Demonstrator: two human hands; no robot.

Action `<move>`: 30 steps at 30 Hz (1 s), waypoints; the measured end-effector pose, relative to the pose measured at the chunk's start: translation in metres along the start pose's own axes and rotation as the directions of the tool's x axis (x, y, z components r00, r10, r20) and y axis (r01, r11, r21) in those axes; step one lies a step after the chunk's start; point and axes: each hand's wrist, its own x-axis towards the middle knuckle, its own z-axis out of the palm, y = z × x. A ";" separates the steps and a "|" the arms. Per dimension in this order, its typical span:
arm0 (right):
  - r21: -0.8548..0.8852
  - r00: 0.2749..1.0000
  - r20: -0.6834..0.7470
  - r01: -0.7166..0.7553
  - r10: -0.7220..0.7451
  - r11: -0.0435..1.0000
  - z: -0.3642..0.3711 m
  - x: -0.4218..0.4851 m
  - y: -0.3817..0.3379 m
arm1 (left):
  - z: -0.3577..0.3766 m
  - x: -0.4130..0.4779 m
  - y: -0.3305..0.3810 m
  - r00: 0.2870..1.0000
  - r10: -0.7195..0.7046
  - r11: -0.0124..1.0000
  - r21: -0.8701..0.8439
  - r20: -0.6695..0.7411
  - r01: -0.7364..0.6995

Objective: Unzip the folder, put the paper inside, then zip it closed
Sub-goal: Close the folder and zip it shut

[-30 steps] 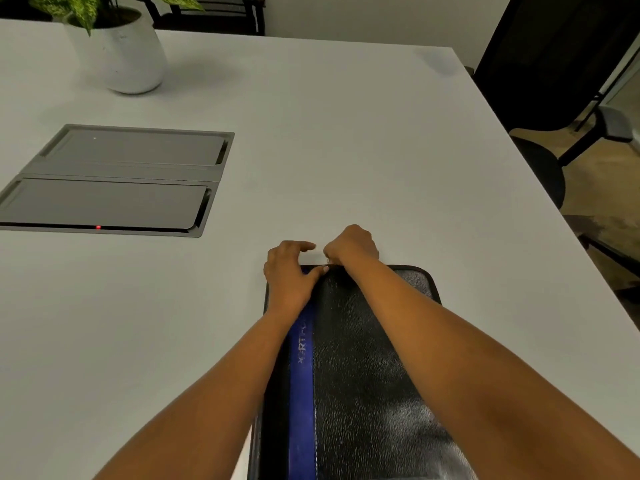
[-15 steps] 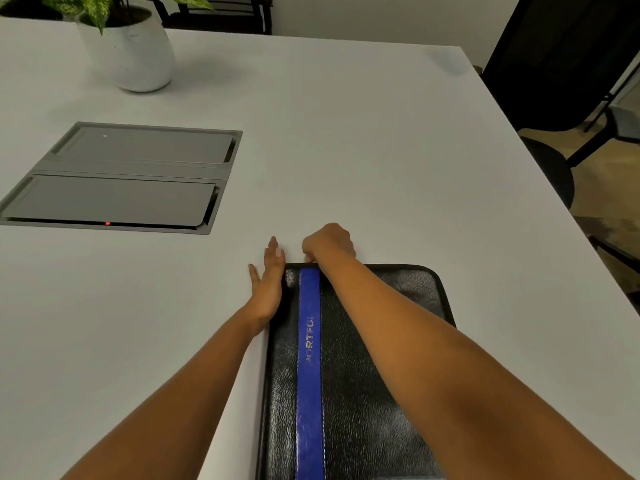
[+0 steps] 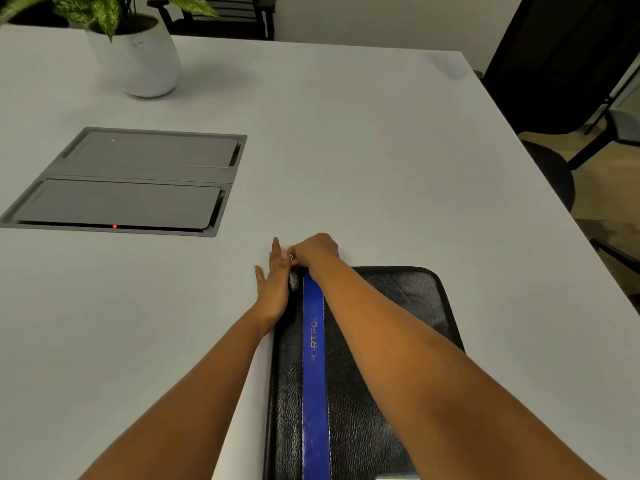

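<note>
Right hand (image 3: 313, 251), closed on the zipper pull (image 3: 292, 255), has reached the folder (image 3: 363, 368) corner at 11 o'clock beside the open, flat left hand (image 3: 273, 289), so zipping is almost finished.

Black grained folder (image 3: 374, 358), blue stripe (image 3: 314, 358), perhaps gold lettering; white table (image 3: 346, 150).

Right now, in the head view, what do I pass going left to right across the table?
Grey floor-box cover → left hand → right hand → black folder → black chair off the table's edge.
</note>
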 end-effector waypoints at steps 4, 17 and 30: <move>0.150 0.971 -0.071 0.235 -0.226 0.960 -0.004 -0.016 0.022 | 0.003 0.002 -0.008 0.998 0.037 0.996 0.084 -0.045 -0.033; -0.648 0.857 -0.041 0.368 -0.514 0.666 -0.035 -0.110 0.144 | 0.024 -0.083 -0.017 0.997 0.062 0.605 0.793 0.043 -0.072; -0.653 0.936 -0.056 0.230 -0.348 0.721 -0.015 -0.219 0.222 | 0.044 -0.211 -0.044 0.992 -0.006 0.531 0.841 0.122 -0.100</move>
